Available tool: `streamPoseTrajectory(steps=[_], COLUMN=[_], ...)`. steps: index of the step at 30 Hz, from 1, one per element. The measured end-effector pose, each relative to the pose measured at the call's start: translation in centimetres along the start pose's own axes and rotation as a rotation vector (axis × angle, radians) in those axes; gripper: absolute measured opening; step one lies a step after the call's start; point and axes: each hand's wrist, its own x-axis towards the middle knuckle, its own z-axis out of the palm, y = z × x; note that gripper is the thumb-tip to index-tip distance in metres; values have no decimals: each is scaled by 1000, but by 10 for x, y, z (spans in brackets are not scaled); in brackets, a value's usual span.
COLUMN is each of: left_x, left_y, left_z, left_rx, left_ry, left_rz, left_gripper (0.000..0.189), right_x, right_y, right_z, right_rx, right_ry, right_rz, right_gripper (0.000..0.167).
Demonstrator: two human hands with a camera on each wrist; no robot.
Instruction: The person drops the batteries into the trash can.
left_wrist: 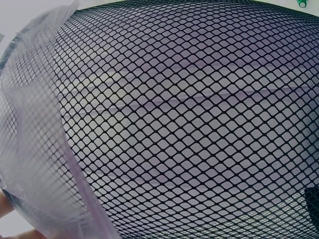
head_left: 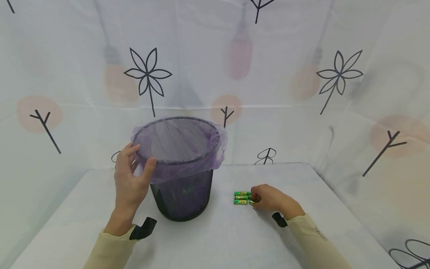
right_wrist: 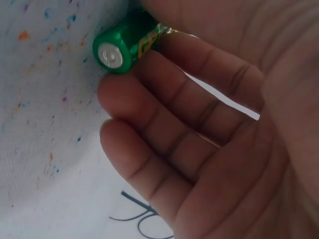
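A black mesh wastebasket (head_left: pixel 183 198) stands on the table, lined with a thin purple trash bag (head_left: pixel 188 170) folded over its rim. At the near left of that rim my left hand (head_left: pixel 129 183) holds on, thumb and fingers spread along the bagged edge. The left wrist view is filled by the mesh wall (left_wrist: pixel 199 114), with fingertips at the lower left corner. To the right of the basket, my right hand (head_left: pixel 273 200) reaches down to several green and gold batteries (head_left: pixel 240 202) lying side by side. Its thumb and fingers pinch one green battery (right_wrist: pixel 124 47) close to the tabletop.
The white table (head_left: pixel 215 243) carries the basket left of centre and the batteries to its right. A pale patterned cloth (head_left: pixel 198 86) hangs behind and along both sides. Small coloured specks mark the surface in the right wrist view.
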Motion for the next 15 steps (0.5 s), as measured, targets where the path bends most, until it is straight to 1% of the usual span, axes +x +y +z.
streamPoseTrajectory(steps=[5,11,15], left_x=[0,-1,-1], left_y=[2,2,2], left_z=[0,0,0], left_rx=[0,3,5], left_ry=[1,6,8], left_rz=[4,6,5], left_gripper=[55,54,54], right_x=[-1,-5,-5], right_y=[-1,-6,-10], right_z=[0,0,2], right_rx=[44,85,99], right_ry=[-26,-85,-115], right_rz=[1,-2,-23], right_gripper=[21,27,29])
